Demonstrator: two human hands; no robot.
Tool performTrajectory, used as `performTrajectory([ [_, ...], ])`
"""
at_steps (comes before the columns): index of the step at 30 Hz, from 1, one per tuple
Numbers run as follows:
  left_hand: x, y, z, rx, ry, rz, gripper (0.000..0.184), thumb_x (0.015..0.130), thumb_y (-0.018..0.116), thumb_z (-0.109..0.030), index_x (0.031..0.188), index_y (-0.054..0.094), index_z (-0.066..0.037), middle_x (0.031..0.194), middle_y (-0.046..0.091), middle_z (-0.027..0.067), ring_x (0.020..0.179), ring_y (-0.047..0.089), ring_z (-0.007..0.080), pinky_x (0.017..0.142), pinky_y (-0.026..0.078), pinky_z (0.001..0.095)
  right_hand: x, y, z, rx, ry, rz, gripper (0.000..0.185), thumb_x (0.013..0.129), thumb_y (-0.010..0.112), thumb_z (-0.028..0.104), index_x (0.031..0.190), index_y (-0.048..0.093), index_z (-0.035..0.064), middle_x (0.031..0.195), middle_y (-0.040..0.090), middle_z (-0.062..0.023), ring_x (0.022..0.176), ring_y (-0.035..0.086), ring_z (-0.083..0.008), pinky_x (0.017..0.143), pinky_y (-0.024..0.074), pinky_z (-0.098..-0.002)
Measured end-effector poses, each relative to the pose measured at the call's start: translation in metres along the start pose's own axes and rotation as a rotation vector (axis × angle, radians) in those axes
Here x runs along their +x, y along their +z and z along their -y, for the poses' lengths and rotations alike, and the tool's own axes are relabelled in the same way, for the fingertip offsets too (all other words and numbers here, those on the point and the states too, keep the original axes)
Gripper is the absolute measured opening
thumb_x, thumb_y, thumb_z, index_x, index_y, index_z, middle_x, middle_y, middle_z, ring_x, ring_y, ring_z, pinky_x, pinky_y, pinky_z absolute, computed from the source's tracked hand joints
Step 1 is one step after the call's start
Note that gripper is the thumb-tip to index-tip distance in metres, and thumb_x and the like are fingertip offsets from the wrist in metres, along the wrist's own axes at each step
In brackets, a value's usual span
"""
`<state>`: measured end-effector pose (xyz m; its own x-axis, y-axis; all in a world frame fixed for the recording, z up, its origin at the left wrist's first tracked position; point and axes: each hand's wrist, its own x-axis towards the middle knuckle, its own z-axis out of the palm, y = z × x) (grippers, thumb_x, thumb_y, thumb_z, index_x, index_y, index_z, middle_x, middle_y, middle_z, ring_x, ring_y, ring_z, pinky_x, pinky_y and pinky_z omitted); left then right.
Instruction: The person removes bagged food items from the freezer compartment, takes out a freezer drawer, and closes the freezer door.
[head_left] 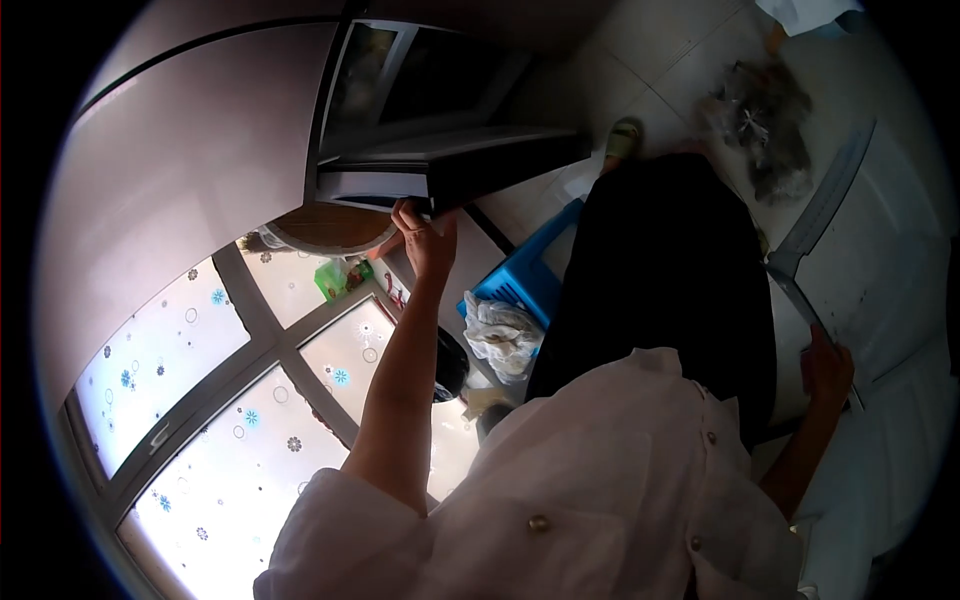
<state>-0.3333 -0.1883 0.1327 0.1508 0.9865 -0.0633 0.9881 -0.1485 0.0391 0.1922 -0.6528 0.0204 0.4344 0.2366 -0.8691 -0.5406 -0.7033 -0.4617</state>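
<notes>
My left hand is raised at upper centre, its fingers curled round the lower edge of a dark panel with a pale end face. The panel juts out from a dark, glass-fronted unit; my fingertips are partly hidden at its edge. At the right, my right hand is closed round the lower part of a long grey blade-like tool. The tool's broad end points up and away from me, above the pale floor.
A blue plastic stool stands left of my legs, beside crumpled white plastic. Plastic bags lie on the tiled floor. A round wooden board is below the cabinet, near patterned windows. Another person's pale clothing shows at top right.
</notes>
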Motion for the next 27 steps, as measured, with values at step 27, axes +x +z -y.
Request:
performTrajectory([
  [27, -0.133, -0.045, 0.085, 0.285, -0.268, 0.117, 0.102, 0.057, 0.082, -0.026, 0.141, 0.028, -0.004, 0.151, 0.016, 0.0135, 0.136, 0.025, 0.0345, 0.105, 0.037, 0.0411, -0.088, 0.058, 0.125, -0.775, -0.056, -0.207, 0.045, 0.092, 0.052, 0.021, 0.126, 0.045, -0.0081, 0.131, 0.047, -0.0188, 0.118, 0.047, -0.027, 0.101, 0.0392, -0.0336],
])
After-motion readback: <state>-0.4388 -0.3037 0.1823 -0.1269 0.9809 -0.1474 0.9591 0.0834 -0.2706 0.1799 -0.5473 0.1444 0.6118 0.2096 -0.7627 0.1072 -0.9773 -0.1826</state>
